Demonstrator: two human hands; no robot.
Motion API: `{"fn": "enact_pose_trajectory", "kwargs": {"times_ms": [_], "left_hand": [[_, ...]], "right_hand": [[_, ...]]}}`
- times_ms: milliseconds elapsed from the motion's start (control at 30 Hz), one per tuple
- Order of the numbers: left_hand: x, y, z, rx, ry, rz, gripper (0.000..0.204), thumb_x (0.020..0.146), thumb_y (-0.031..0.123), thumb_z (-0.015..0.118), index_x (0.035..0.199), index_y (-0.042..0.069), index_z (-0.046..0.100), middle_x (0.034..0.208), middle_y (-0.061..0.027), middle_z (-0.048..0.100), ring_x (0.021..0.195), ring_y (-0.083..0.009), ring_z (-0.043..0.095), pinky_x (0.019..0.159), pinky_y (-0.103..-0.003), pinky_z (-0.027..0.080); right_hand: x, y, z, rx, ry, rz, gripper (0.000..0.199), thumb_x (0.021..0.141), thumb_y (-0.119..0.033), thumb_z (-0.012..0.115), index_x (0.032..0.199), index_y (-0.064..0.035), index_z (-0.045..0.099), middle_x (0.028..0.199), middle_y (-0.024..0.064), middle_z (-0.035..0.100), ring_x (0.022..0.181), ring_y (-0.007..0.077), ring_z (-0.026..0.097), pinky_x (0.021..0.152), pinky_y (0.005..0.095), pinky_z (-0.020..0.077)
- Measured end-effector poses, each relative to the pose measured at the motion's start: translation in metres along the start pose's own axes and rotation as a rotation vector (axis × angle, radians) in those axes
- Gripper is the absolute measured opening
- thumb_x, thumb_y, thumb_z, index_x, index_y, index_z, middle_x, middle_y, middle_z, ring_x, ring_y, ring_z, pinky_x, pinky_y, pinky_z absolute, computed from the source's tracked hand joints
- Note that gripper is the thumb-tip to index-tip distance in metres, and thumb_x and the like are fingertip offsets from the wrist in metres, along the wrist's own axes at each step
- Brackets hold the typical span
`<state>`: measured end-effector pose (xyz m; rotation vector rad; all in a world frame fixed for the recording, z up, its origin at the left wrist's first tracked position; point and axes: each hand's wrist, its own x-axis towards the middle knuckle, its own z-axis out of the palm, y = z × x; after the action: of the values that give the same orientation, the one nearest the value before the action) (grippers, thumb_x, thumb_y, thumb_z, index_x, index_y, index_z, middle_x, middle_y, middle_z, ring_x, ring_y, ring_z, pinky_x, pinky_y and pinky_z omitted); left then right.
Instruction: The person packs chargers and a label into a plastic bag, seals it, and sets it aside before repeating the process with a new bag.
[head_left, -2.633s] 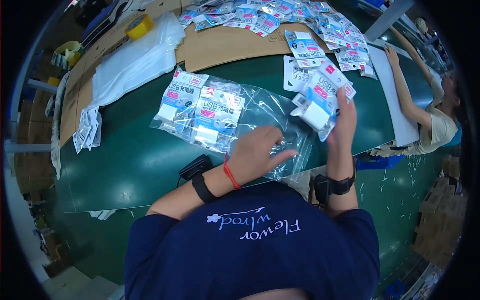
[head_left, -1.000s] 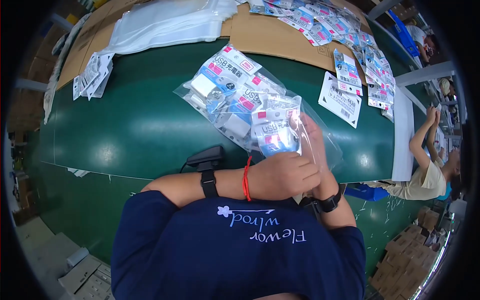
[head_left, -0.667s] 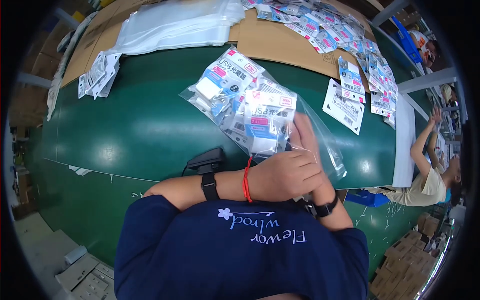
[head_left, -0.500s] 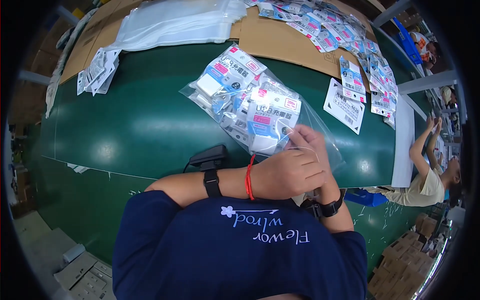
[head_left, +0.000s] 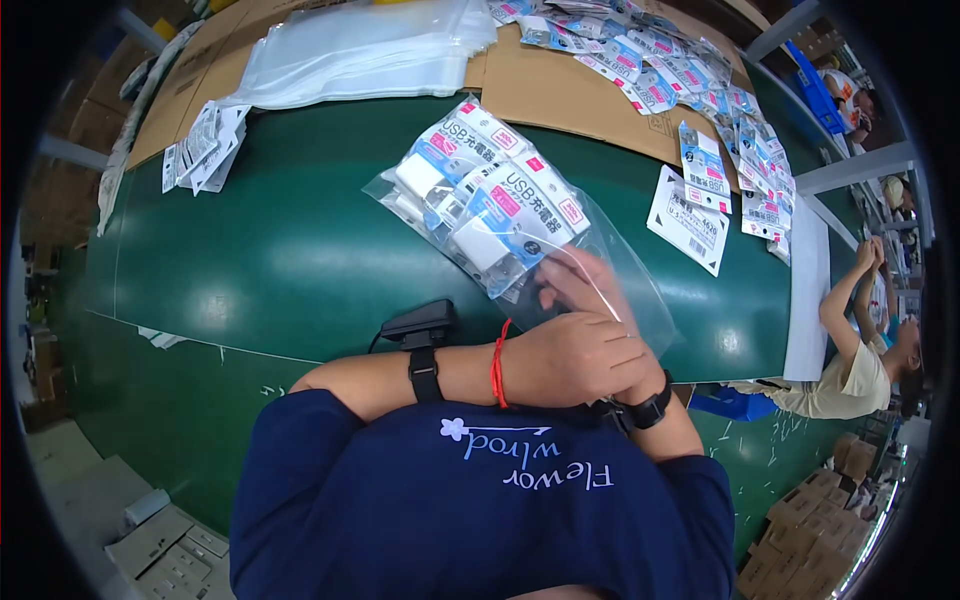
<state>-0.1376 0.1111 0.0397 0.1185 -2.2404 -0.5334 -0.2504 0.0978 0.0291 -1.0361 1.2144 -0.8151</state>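
A clear plastic bag lies tilted on the green table in front of me, its mouth toward my body. Inside it are several carded USB chargers, white with blue and pink print, two showing on top side by side. My right hand reaches into the bag, with thumb and fingers apart at the near corner of the closest charger pack. Across my right wrist lies my left hand, fingers curled at the bag's mouth. It seems to grip the bag edge, though its fingertips are partly hidden.
Clear bags are stacked on cardboard at the far side. More charger packs are heaped far right, near a white label sheet. White cards lie left; a black device sits at the near edge. Another person works at right.
The top charger pack has shifted left and turned to lie beside the other one in the bag. My right hand has moved slightly left and its fingers have loosened from that pack.
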Motion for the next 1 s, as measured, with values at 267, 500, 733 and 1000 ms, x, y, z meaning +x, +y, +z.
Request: {"fn": "enact_pose_trajectory", "kwargs": {"times_ms": [267,500,733,1000], "left_hand": [[0.002,-0.001,0.005,-0.027,0.054,-0.006,0.014,0.076,0.010,0.057,0.088,0.003,0.057,0.082,-0.0078,0.056,0.076,-0.0218,0.058,0.069,-0.032,0.048],[0.001,-0.004,-0.004,-0.024,0.013,-0.016,0.017,0.075,0.011,0.055,0.089,0.001,0.056,0.086,-0.0083,0.058,0.077,-0.0213,0.060,0.068,-0.030,0.049],[-0.002,0.000,0.009,-0.044,0.027,0.096,0.014,0.079,0.010,0.057,0.090,0.002,0.058,0.081,-0.0077,0.054,0.075,-0.0214,0.058,0.065,-0.032,0.049],[0.001,-0.003,-0.004,-0.036,0.143,0.003,0.020,0.075,0.009,0.058,0.093,0.000,0.059,0.081,-0.0079,0.055,0.075,-0.0210,0.059,0.064,-0.030,0.049]], "right_hand": [[0.018,0.004,0.000,0.301,0.157,-0.004,0.024,0.093,-0.019,0.055,0.104,0.0025,0.060,0.076,0.0050,0.062,0.063,0.0087,0.056,0.053,0.0189,0.0426],[0.028,0.013,0.002,0.172,0.291,-0.246,0.024,0.093,-0.018,0.055,0.101,0.0039,0.060,0.067,0.0038,0.060,0.052,0.0068,0.051,0.045,0.0196,0.0382],[0.039,0.019,-0.011,0.273,0.321,-0.281,0.023,0.093,-0.017,0.054,0.103,0.0030,0.059,0.073,0.0041,0.061,0.053,0.0071,0.050,0.045,0.0192,0.0377],[-0.005,-0.002,-0.009,0.217,0.313,-0.111,0.025,0.093,-0.019,0.054,0.105,0.0028,0.058,0.083,0.0089,0.064,0.066,0.0106,0.058,0.059,0.0227,0.0468]]}}
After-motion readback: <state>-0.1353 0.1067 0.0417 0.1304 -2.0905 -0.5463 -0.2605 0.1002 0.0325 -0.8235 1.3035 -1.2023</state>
